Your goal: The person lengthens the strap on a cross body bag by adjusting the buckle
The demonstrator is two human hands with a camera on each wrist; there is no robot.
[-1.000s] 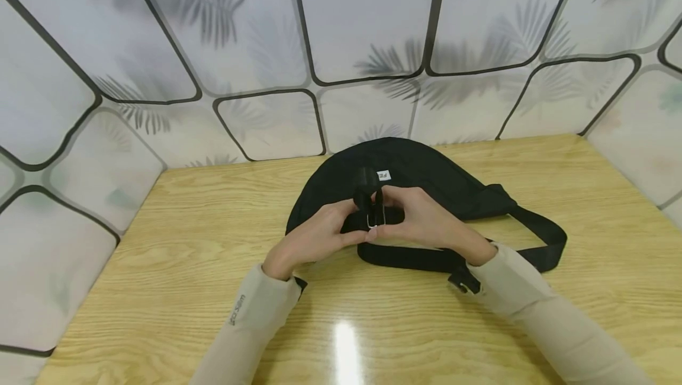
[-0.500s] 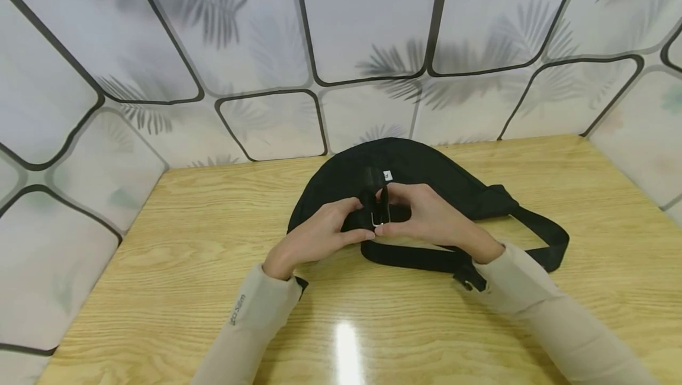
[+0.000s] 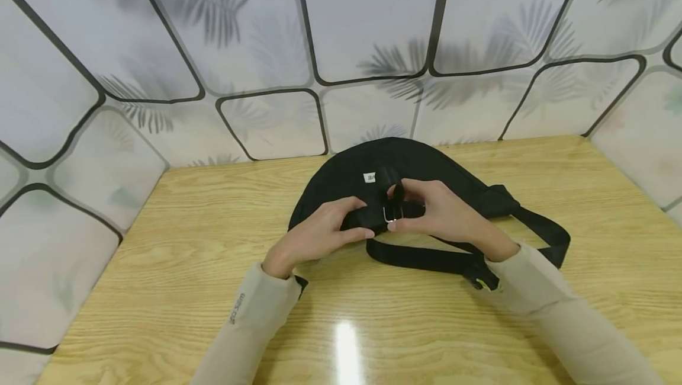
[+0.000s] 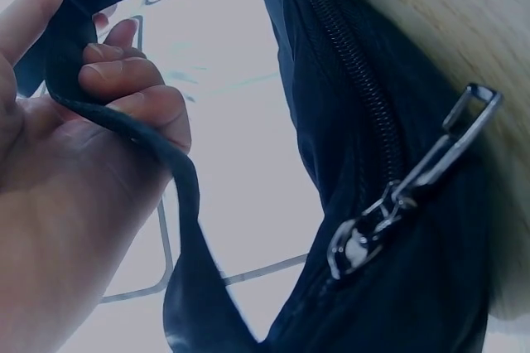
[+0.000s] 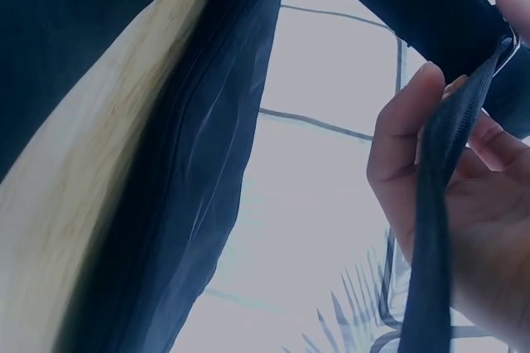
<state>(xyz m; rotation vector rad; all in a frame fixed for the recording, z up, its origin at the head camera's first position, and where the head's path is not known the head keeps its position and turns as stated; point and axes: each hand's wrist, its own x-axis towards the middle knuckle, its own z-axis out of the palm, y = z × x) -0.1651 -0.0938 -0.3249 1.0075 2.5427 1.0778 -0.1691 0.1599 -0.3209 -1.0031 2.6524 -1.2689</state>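
A black waist bag (image 3: 330, 186) with a small white label (image 3: 369, 177) lies on the table. My left hand (image 3: 322, 228) holds the black strap (image 3: 367, 217), raised in front of the bag, between thumb and fingers. Just to its right, my right hand (image 3: 447, 210) pinches the strap at a metal slider (image 3: 386, 215). Seen from the left wrist, the strap loops past the left hand's fingers (image 4: 124, 79), and a metal zipper pull (image 4: 437, 160) hangs on the bag. In the right wrist view a strap length (image 5: 435, 204) runs down in front of the right palm.
Strap webbing (image 3: 421, 256) loops over the wooden table (image 3: 213, 290) on the right. A black plastic buckle (image 3: 482, 275) lies by the right sleeve (image 3: 524, 278). A patterned cloth wall (image 3: 367, 112) stands behind the table.
My right hand has moved right with the slider, widening the gap from my left hand, which stays in place. The label now shows left of the raised strap.
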